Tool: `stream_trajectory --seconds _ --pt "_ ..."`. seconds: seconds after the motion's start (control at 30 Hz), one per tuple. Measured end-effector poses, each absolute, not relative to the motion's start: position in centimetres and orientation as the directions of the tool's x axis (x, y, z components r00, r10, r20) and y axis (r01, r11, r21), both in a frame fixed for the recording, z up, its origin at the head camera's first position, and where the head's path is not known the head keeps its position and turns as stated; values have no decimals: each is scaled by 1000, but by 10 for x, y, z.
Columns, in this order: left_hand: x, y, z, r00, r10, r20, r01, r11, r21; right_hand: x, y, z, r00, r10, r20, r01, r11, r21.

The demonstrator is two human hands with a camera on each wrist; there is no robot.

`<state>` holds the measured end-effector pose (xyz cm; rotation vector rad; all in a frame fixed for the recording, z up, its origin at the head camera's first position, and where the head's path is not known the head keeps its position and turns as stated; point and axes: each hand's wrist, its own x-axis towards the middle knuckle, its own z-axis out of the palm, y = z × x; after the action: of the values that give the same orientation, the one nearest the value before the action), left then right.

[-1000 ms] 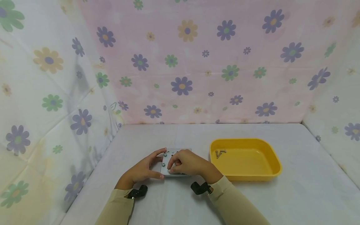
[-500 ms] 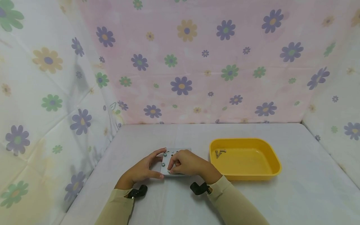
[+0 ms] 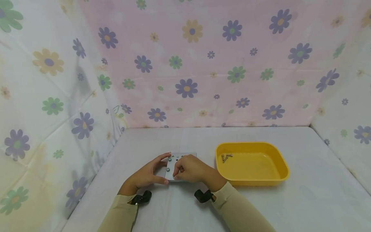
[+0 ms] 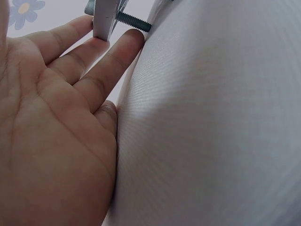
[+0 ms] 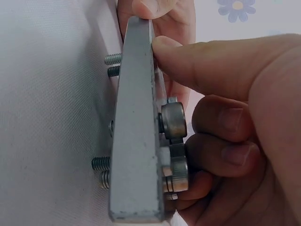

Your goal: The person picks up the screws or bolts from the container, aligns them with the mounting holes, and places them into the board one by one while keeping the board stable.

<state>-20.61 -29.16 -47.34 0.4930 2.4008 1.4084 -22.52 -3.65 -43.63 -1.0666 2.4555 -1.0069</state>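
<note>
Head view: yellow tray [image 3: 255, 167] holds three screws [image 3: 229, 155]; left fingers [image 4: 110, 61] spread against plate [image 5: 136, 122]; right fingers [image 5: 214, 117] curled, pinch hidden.

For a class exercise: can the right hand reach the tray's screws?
Probably yes: the right hand is at the metal plate, but the yellow tray is close and its screws lie uncovered.

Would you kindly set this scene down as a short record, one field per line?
Workpiece: silver rectangular metal plate
Fitted: cylindrical-headed metal bolts, threaded ends protruding from the underside
Left hand: grips the plate's left side
Right hand: at the plate's upper face; whether it pinches anything is hidden
Container: yellow rounded-rectangular tray, right of the plate
Contents: small silvery metal screws, tray's far left corner
</note>
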Motion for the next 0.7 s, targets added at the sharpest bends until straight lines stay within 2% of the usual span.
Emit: stream_trajectory --seconds 0.5,0.7 --pt "-206 -290 -473 -896 434 -97 132 469 873 -225 -36 -434 -697 -717 9 -527 503 -684" --pt "-205 -290 -472 -893 439 -100 130 464 876 -227 -35 -435 -680 -733 13 -545 493 -679"
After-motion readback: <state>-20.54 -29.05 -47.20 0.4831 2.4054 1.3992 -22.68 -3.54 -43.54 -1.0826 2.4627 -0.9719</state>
